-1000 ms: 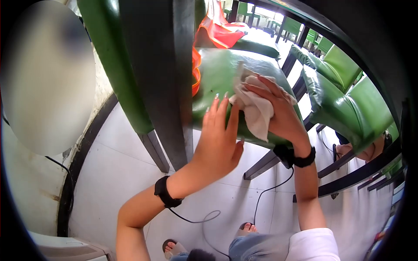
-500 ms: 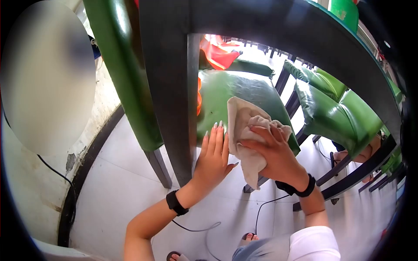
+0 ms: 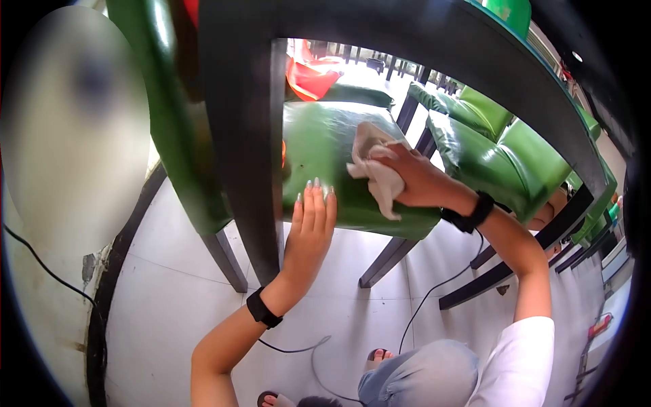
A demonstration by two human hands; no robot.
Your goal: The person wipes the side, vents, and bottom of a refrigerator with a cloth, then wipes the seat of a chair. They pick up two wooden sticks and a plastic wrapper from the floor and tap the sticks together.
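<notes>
A glossy green padded chair seat [image 3: 315,139] lies in front of me beneath the dark table edge. My left hand [image 3: 310,224] rests with straight fingers on the near left part of the seat, holding nothing. Toward the seat's right side, my right hand [image 3: 417,180] is closed around a crumpled whitish cloth [image 3: 380,173]. The cloth touches the green surface, and one corner hangs down toward the front edge. The right fingers are partly hidden by the cloth and the hand's own angle.
A dark table frame [image 3: 241,136] stands close on the left and arches overhead. More green chairs [image 3: 502,159] are at the right, and a green chair back [image 3: 169,122] at the left. Red-orange fabric [image 3: 312,76] lies behind the seat. A black cable [image 3: 434,292] crosses the tiled floor.
My right hand has moved the cloth farther back across the seat, away from me. My left hand stays on the seat's front part. The view has shifted somewhat.
</notes>
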